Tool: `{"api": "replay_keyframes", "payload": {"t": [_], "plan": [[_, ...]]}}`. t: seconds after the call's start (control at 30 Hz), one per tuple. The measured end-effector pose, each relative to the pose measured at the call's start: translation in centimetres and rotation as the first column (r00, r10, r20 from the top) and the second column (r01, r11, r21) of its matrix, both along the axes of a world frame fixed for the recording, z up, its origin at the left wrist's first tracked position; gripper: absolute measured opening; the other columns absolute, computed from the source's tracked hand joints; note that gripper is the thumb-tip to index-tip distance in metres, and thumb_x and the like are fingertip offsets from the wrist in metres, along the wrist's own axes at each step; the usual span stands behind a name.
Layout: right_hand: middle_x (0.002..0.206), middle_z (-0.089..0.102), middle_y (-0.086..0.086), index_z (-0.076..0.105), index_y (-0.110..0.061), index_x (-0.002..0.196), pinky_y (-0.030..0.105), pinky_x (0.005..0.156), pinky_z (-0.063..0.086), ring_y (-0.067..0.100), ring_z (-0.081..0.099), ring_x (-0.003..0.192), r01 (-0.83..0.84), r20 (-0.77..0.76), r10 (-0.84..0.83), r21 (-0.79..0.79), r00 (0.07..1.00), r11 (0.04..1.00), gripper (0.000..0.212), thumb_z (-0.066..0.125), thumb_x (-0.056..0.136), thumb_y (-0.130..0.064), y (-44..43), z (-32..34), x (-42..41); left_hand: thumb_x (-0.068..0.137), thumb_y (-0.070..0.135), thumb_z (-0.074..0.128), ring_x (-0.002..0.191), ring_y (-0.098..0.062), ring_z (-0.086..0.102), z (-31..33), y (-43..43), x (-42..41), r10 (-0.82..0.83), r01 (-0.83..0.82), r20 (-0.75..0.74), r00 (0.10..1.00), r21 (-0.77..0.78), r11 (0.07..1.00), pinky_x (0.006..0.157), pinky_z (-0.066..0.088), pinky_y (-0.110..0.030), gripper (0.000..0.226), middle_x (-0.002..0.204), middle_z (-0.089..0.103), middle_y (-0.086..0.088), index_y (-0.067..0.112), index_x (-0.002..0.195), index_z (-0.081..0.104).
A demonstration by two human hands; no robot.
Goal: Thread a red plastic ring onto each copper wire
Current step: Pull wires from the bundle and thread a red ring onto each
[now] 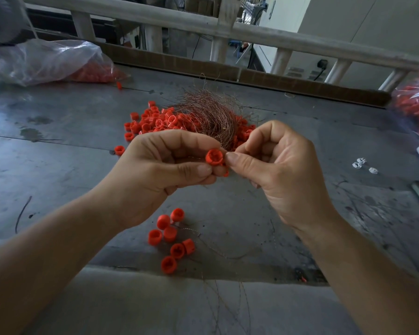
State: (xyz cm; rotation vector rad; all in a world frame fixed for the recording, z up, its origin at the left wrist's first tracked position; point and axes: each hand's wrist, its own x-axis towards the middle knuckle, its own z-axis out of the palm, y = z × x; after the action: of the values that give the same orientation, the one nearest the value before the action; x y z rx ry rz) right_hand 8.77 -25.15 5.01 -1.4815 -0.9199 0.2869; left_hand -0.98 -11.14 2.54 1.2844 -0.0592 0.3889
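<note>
Table [58, 165]: grey, scuffed metal sheet, with a railing behind it.

Bags: one clear bag [54, 61] of red rings lay far left. A second bag [413, 105] was at the right edge, blurred.

Wire bundle [208, 112]: a tangle of fine copper strands lay mid-table on top of the loose ring pile [153, 122], just beyond the hands.

Left hand [155, 175]: raised over the table centre, thumb and fingers clamped on one ring [214, 157], open face toward the camera. A second red piece [226, 174] showed under the fingertips; what it was could not be told.

Right hand [283, 170]: fingers curled in, thumb and forefinger pressed together and touching the ring's right edge. They presumably pinched a wire end, but the strand was too fine to make out.

Near cluster [172, 238]: seven or so rings lay close to the person, with thin wires trailing off toward the near edge. These were likely finished pieces.

Step, as judged: threading, with the wire tip being fed into the held ring. Many loose rings and strands were left, so the job looked to be at an early stage.

Next move called for: hold the ring steady, push the tip straight through the hole, draw it out the far side, then set the piece with the cluster. Thin wire bends easily, so a short grip near the tip would help.
</note>
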Motion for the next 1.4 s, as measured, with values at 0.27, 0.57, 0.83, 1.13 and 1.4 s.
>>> {"api": "replay_keyframes", "payload": {"t": [0.27, 0.57, 0.83, 1.13, 1.4], "plan": [[0.065, 0.062, 0.002, 0.050, -0.018, 0.066, 0.013, 0.049, 0.040, 0.008, 0.054, 0.056, 0.023, 0.028, -0.022, -0.010, 0.999, 1.000, 0.029, 0.074, 0.069, -0.002, 0.0, 0.1, 0.0, 0.058, 0.010, 0.067, 0.076, -0.017, 0.071, 0.0, 0.0, -0.1, 0.002, -0.002, -0.011, 1.000, 0.003, 1.000, 0.064, 0.054, -0.019, 0.026, 0.082, 0.073, -0.007, 0.014, 0.083, 0.075], [0.064, 0.062, 0.000, 0.049, -0.018, 0.066, 0.014, 0.048, 0.041, 0.009, 0.054, 0.057, 0.038, 0.030, -0.038, -0.018, 0.999, 0.999, 0.030, 0.074, 0.069, -0.002, -0.1, 0.0, 0.0, 0.059, 0.011, 0.067, 0.075, -0.016, 0.071, -0.1, -0.1, 0.0, 0.021, -0.021, -0.012, 1.000, 0.018, 1.000, 0.064, 0.054, -0.018, 0.026, 0.083, 0.073, -0.007, 0.015, 0.084, 0.075], [0.068, 0.063, 0.016, 0.052, -0.014, 0.067, 0.023, 0.048, 0.047, 0.018, 0.056, 0.056, -0.012, 0.011, 0.013, -0.046, 1.000, 0.999, 0.026, 0.070, 0.071, 0.004, -0.2, -0.1, 0.1, 0.058, 0.011, 0.066, 0.072, -0.014, 0.070, 0.1, -0.3, 0.0, 0.033, -0.034, -0.005, 0.999, -0.013, 0.999, 0.060, 0.054, -0.018, 0.025, 0.082, 0.073, -0.008, 0.014, 0.081, 0.076], [0.060, 0.064, -0.001, 0.052, -0.014, 0.068, 0.021, 0.048, 0.047, 0.010, 0.061, 0.054, -0.076, -0.067, 0.072, -0.066, 0.995, 0.995, 0.027, 0.069, 0.070, 0.007, -0.1, -0.5, 0.4, 0.061, 0.008, 0.064, 0.075, -0.016, 0.070, 0.1, -0.4, 0.0, -0.041, 0.041, -0.001, 0.999, -0.058, 0.998, 0.062, 0.054, -0.018, 0.022, 0.082, 0.073, -0.009, 0.012, 0.081, 0.074], [0.070, 0.063, -0.003, 0.058, -0.027, 0.070, 0.028, 0.071, 0.050, 0.012, 0.061, 0.068, 0.355, 0.269, -0.291, -0.229, 0.918, 0.906, 0.022, 0.068, 0.078, -0.009, -1.3, -1.0, 6.4, 0.056, 0.008, 0.066, 0.074, -0.016, 0.071, 0.2, -0.4, 0.1, -0.003, -0.003, -0.053, 0.999, -0.117, 0.993, 0.063, 0.054, -0.018, 0.022, 0.078, 0.073, -0.008, 0.010, 0.076, 0.075]]}}
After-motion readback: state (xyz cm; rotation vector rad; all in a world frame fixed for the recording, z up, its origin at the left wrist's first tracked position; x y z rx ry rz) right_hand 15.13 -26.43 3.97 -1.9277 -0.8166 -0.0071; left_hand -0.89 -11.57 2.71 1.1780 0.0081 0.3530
